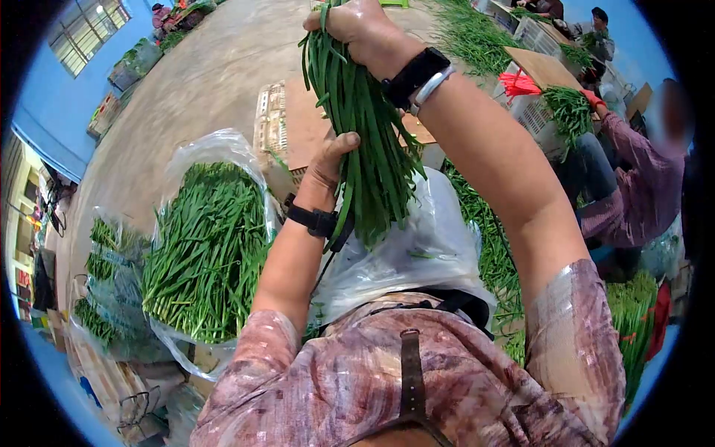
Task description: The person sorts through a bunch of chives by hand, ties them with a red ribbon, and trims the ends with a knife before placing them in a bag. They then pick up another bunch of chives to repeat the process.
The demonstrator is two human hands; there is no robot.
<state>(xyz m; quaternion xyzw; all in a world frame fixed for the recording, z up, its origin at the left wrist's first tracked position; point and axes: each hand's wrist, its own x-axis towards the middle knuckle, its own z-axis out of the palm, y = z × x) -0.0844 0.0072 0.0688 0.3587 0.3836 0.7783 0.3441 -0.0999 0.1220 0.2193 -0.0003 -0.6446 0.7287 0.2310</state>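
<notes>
From the camera on my head I look down at my two arms. My right hand (pixel 359 26) is up high and is closed tight around the top of a bunch of long green leaves (pixel 369 141). My left hand (pixel 328 160) is lower down, with its thumb and fingers wrapped around the middle of the same bunch. The bunch hangs straight down between my hands, in front of my chest, and its tips end just above a white plastic bag (pixel 421 253) on my lap. I have a black watch (pixel 412 74) on my right wrist and a black band (pixel 313 220) on my left wrist. Beside my left arm there is a big clear bag (pixel 216 149) full of more green leaves, lying on its side. A smaller bag of greens (pixel 112 268) lies further left. Behind my hands there is a flat piece of cardboard (pixel 309 119) on the grey floor (pixel 216 67). On my right side more green leaves lie in a heap (pixel 491 246), and another person in a pink sleeve (pixel 644 186) sits near a white crate (pixel 532 112) with greens on it
</notes>
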